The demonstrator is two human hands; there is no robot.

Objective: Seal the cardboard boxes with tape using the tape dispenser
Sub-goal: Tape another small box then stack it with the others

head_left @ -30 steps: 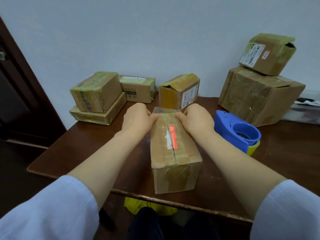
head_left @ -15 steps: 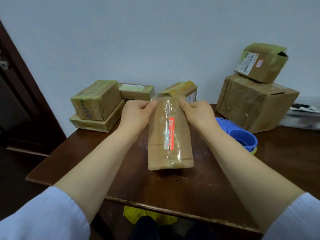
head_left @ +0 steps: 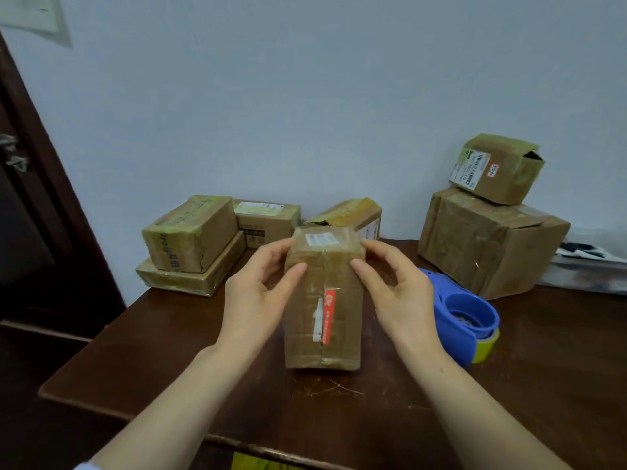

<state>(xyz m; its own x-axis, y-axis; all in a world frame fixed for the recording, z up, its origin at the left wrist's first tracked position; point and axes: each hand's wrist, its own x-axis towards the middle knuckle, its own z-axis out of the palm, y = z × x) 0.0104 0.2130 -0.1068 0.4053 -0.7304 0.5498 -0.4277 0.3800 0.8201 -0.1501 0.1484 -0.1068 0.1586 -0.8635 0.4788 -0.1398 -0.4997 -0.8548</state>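
Note:
A long brown cardboard box point(head_left: 324, 320) with a red sticker stands tilted up on its near end in the middle of the dark wooden table point(head_left: 176, 361). My left hand point(head_left: 259, 293) holds its left side, thumb pressed on the front face near the top. My right hand point(head_left: 395, 293) holds the right side the same way. A blue tape dispenser point(head_left: 464, 320) with a yellowish roll lies on the table just right of the box, and neither hand touches it.
Two stacked boxes point(head_left: 190, 245) and a flat labelled one point(head_left: 268, 220) sit at the back left. Another box point(head_left: 353, 215) stands behind the held one. A big crumpled box point(head_left: 488, 242) with a small box point(head_left: 495, 167) on top fills the back right. The wall is close behind.
The box has been lifted from lying flat to standing on its near end. Both hands shifted from its far end to its upper sides. The camera tilted up.

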